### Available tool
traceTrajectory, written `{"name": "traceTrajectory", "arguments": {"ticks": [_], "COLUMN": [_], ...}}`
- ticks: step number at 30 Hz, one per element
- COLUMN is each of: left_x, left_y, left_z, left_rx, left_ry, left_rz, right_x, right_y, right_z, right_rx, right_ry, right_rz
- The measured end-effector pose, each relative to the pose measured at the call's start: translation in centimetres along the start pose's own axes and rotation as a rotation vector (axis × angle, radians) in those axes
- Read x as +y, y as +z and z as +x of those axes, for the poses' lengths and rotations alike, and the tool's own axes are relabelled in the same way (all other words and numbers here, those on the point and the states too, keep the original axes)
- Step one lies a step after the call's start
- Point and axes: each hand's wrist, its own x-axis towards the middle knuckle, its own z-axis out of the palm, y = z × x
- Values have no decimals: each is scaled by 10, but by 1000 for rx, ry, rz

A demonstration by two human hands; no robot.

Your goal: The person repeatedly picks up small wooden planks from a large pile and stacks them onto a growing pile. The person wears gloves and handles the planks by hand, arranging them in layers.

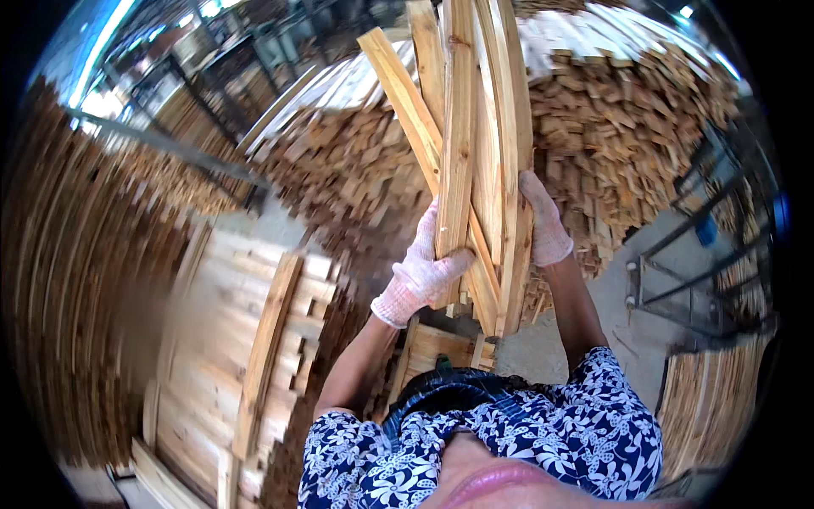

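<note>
Your left hand (424,267) and right hand (548,225) hold long boards (458,127); some fingers hide, some board tops get cut off.

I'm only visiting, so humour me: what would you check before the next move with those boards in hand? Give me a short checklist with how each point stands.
1. Both hands covered: ok, each wears a pale knit glove.
2. Left hand has a hold: ok, it grips the boards with its thumb across the front.
3. Right hand has a hold: cannot tell; it touches the bundle's right side, but its full grip is hidden.
4. Boards lined up: not ok, a slanted board leans out to the left at its upper end.
5. Upper ends all in sight: not ok, some run past the picture's top edge.
</note>
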Motion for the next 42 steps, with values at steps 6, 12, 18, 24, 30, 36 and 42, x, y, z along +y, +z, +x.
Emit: {"name": "traceTrajectory", "arguments": {"ticks": [6, 12, 18, 24, 30, 36, 42], "left_x": [31, 102, 153, 115, 69, 95, 89], "left_y": [-11, -26, -84, -111, -104, -80, -199], "left_z": [-109, -193, -171, -195, -243, -175, -180], "left_rx": [369, 656, 968, 1105, 1241, 1031, 1223], "left_ry": [-13, 150, -398, -349, -161, -620, -286], "left_rz": [109, -41, 797, 461, 610, 1098, 825], "right_x": [16, 22, 69, 92, 89, 76, 47], "right_y": [84, 197, 264, 271, 237, 255, 232], "right_z": [-17, -27, 65, 95, 114, 69, 107], "right_rx": [-337, -641, -694, -605, -580, -440, -732], "right_ry": [149, 290, 117, -161, -128, -269, 10], "right_rz": [-11, 197, -362, -978, -974, -1428, -611]}}
